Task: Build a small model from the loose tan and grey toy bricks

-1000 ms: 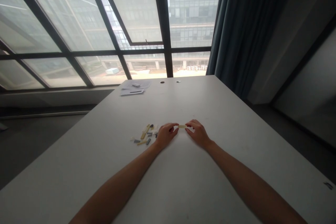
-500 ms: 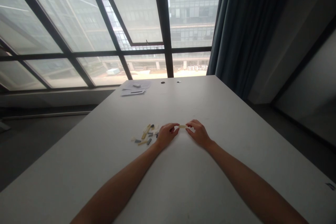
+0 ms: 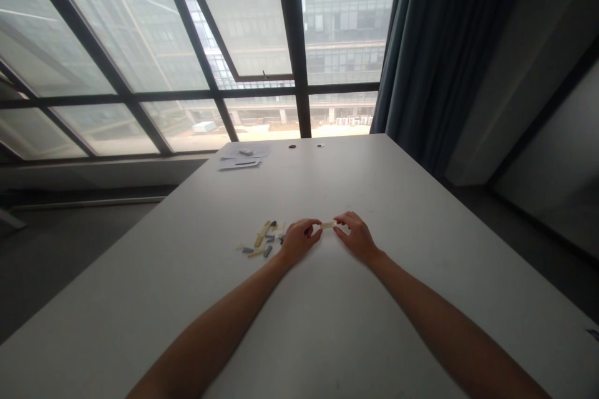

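A small pale yellow toy brick piece (image 3: 327, 225) spans the gap between my two hands, just over the white table (image 3: 327, 299). My left hand (image 3: 299, 240) pinches its left end between thumb and fingers. At the right end, my right hand (image 3: 354, 235) grips it the same way, with fingertips covering that end. Fine details of the piece are too small to make out. Just left of my left hand lies a loose group of toy bricks: a long yellow piece (image 3: 262, 234), a grey piece (image 3: 268, 252) and several other small parts, some partly hidden by the hand.
Papers (image 3: 239, 163) with a small pale object on them lie at the table's far left corner. Two small round items (image 3: 292, 146) sit near the far edge. Beyond stand large windows and a dark curtain (image 3: 421, 75); a dark object (image 3: 592, 333) is at the right edge.
The view has shifted very slightly. The yellow piece appears a little tilted, its right end higher than before; both hands keep their hold.
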